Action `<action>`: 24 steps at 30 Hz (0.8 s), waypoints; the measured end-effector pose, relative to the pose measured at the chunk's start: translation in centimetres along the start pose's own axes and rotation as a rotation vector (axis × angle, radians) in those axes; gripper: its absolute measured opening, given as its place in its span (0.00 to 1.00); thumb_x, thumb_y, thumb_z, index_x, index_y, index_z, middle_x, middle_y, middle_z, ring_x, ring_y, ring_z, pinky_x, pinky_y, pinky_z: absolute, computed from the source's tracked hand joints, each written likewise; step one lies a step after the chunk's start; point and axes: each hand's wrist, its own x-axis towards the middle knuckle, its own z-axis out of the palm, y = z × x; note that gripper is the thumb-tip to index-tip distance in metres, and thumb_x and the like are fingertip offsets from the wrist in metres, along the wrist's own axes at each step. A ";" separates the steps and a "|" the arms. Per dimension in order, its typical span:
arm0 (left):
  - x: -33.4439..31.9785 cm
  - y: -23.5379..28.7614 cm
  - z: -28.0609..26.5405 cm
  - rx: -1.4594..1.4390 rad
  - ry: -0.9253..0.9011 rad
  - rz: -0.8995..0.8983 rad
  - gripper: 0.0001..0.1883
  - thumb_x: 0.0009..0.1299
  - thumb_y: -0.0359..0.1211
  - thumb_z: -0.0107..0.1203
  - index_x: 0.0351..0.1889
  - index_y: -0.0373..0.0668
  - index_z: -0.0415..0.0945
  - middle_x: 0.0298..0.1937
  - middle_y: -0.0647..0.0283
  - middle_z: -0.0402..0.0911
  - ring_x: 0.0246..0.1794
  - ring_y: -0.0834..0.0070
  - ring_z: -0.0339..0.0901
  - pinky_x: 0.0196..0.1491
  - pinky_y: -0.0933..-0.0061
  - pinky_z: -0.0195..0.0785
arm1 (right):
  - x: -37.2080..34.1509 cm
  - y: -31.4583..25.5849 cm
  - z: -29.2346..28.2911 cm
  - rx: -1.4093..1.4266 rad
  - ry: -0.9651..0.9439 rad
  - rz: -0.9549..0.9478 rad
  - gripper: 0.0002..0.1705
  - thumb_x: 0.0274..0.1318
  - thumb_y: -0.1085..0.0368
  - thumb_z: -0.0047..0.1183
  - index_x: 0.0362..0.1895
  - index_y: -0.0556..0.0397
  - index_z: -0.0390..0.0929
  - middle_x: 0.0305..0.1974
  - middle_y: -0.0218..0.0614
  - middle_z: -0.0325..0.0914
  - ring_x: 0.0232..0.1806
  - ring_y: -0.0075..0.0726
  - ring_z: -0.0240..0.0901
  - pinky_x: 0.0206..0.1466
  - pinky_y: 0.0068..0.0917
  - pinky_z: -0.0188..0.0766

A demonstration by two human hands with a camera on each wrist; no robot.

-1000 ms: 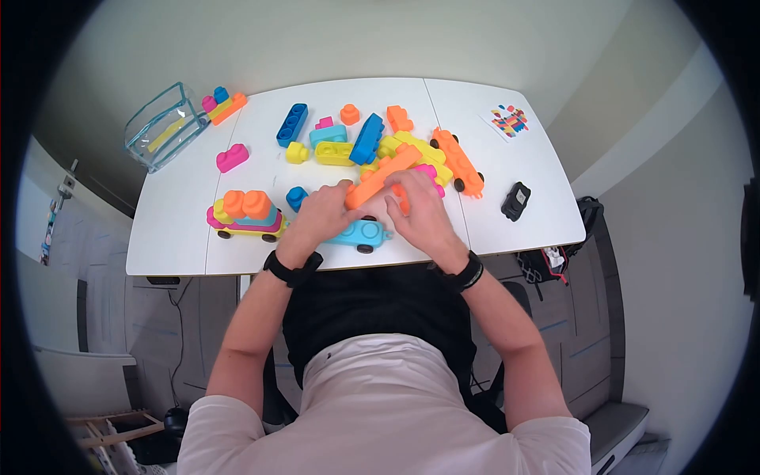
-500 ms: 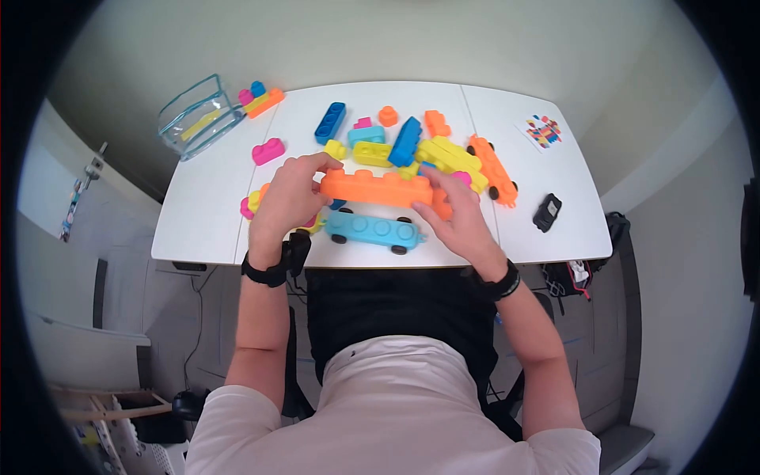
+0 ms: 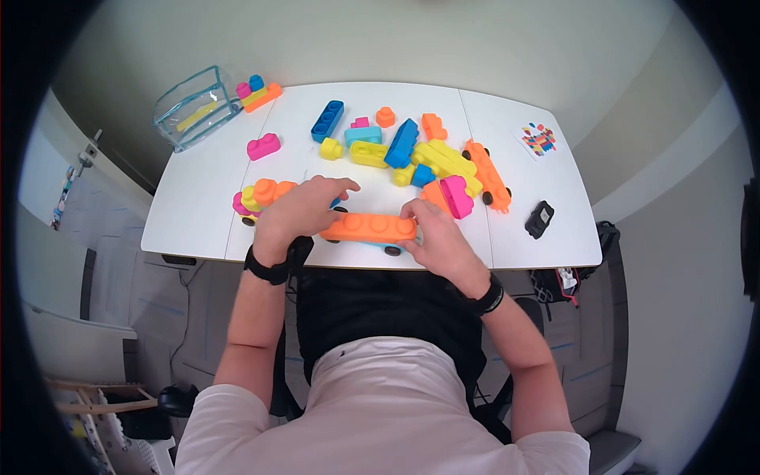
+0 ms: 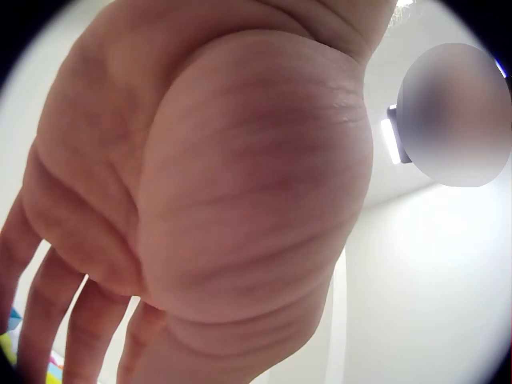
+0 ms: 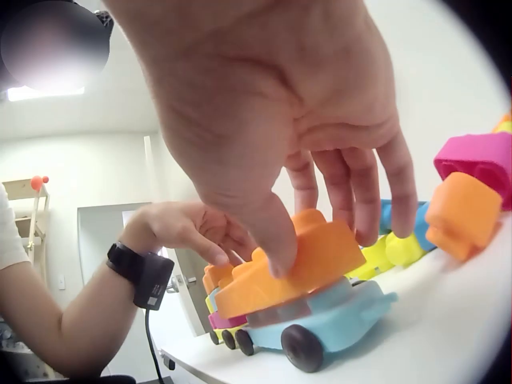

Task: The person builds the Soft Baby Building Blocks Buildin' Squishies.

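Over the light blue wheeled base (image 5: 360, 316) lies a long orange building block (image 3: 368, 228), covering most of it in the head view. My right hand (image 3: 441, 241) pinches the block's right end, thumb on the near side and fingers on the far side. In the right wrist view, part of the base's studs shows beneath the block's raised edge. My left hand (image 3: 297, 212) is at the block's left end, its thumb close to the orange and its fingers extended past it. Just left, partly behind that hand, stands a wheeled car stacked with orange and yellow blocks (image 3: 269, 191).
Beyond my hands are a pile of yellow blocks (image 3: 445, 158), a pink block (image 3: 457, 196) and a blue block (image 3: 403, 144). An orange wheeled base (image 3: 486, 176), a black device (image 3: 540, 219) and a picture card (image 3: 538, 140) lie right. A clear bag (image 3: 186, 111) stands back left.
The orange block came away from the pile, turned level and came down over the light blue base. My left hand's fingers loosened from its end, while my right hand keeps its grip.
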 end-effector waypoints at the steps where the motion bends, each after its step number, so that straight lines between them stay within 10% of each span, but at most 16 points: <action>1: 0.5 -0.4 0.6 -0.015 -0.035 -0.007 0.29 0.74 0.27 0.67 0.74 0.49 0.78 0.58 0.58 0.90 0.61 0.56 0.84 0.65 0.58 0.79 | 0.0 -0.2 0.2 0.006 0.024 -0.016 0.26 0.59 0.70 0.73 0.57 0.55 0.74 0.52 0.51 0.80 0.56 0.64 0.79 0.56 0.52 0.78; 18: 2.3 0.3 2.4 0.020 -0.098 0.001 0.22 0.64 0.35 0.76 0.57 0.43 0.87 0.57 0.52 0.91 0.59 0.52 0.87 0.63 0.57 0.80 | -0.1 -0.1 -0.1 -0.142 -0.027 0.047 0.26 0.59 0.65 0.75 0.56 0.53 0.74 0.51 0.52 0.82 0.54 0.65 0.81 0.55 0.54 0.79; 24: 2.5 0.1 2.6 -0.002 -0.091 -0.025 0.20 0.62 0.33 0.76 0.52 0.42 0.88 0.51 0.54 0.93 0.54 0.56 0.90 0.58 0.57 0.83 | 1.9 5.5 -5.1 -0.224 0.335 0.094 0.13 0.67 0.65 0.66 0.51 0.56 0.83 0.49 0.50 0.84 0.54 0.62 0.82 0.56 0.52 0.81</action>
